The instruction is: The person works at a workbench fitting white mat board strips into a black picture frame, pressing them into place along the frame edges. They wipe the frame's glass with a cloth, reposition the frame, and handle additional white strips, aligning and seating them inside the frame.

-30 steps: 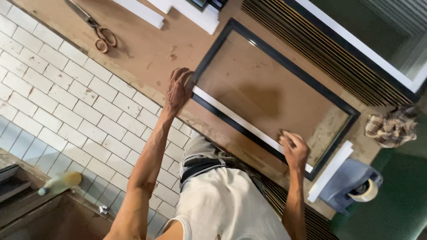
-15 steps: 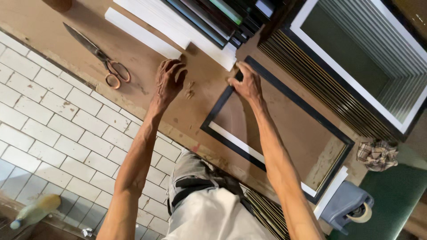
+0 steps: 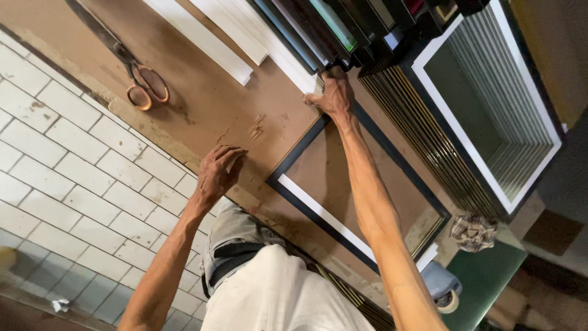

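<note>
A: Where are the fingers?

B: The right hand (image 3: 334,92) reaches far across the bench. Its fingers are curled down over the far corner of the black picture frame (image 3: 361,190), pressing on it, right where the corner meets the stack of frame mouldings (image 3: 318,30). Whether the thumb pinches the frame edge, I cannot tell.

A: And the other one?

B: The left hand (image 3: 219,171) lies flat on the brown worktop (image 3: 208,104) near its front edge, fingers loosely together and slightly bent, holding nothing. It is just beside the frame's near corner, not touching it.

A: How does the frame lie?

B: Flat on the worktop, with a white strip (image 3: 324,214) along the inside of its near long side and brown board showing through the middle.

A: What else is around?

B: Orange-handled scissors (image 3: 131,67) lie further along the worktop, well apart from both hands. A white-edged open frame (image 3: 490,116) leans on a row of gilt-lined frames (image 3: 422,141) beyond the right arm. A crumpled cloth (image 3: 473,233) and a roll of tape (image 3: 447,299) sit past the frame's end. White floor tiles (image 3: 67,153) show below the bench.
</note>
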Available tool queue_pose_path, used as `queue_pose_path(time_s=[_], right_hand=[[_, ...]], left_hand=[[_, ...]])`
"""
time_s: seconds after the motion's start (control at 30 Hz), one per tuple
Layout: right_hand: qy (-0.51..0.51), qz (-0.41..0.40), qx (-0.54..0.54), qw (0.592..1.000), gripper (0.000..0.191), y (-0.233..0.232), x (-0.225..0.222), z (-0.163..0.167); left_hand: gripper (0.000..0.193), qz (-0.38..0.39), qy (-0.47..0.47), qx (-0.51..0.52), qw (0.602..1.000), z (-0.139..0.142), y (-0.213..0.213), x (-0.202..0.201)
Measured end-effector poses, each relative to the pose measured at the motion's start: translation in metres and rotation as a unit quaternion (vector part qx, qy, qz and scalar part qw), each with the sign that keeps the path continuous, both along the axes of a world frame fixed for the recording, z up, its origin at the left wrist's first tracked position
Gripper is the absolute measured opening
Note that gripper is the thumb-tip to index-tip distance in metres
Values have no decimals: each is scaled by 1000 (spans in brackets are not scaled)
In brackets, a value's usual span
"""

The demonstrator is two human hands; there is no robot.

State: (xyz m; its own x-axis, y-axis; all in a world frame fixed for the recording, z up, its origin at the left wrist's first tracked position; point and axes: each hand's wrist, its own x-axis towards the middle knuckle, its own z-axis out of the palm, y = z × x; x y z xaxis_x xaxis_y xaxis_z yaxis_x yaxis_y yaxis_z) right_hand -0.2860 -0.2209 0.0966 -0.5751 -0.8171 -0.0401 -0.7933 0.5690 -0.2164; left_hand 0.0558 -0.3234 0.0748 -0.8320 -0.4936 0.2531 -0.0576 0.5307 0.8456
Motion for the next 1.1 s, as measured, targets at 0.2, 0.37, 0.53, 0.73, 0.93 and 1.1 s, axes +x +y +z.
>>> queue_pose_path(time_s=[0.2,0.37,0.53,0.73,0.93,1.1], right_hand=[[-12,19,-96,995,68,2,15,-8],[-19,6,-90,996,52,4,28,-8],[-4,39,-39,998,38,-4,28,-8],[142,90,-42,985,24,-15,38,-19],[174,114,-84,974,30,-11,37,-24],[-49,32,20,998,31,-8,19,-20]], left_hand=[[20,26,13,-51,998,4,-19,-31],[44,19,4,-186,982,-9,-68,-112],[52,8,-108,-327,939,-19,-108,-175],[48,23,-116,-324,939,-36,-113,-166],[46,17,-116,-296,948,-40,-122,-163],[47,23,-126,-295,947,-40,-119,-165]])
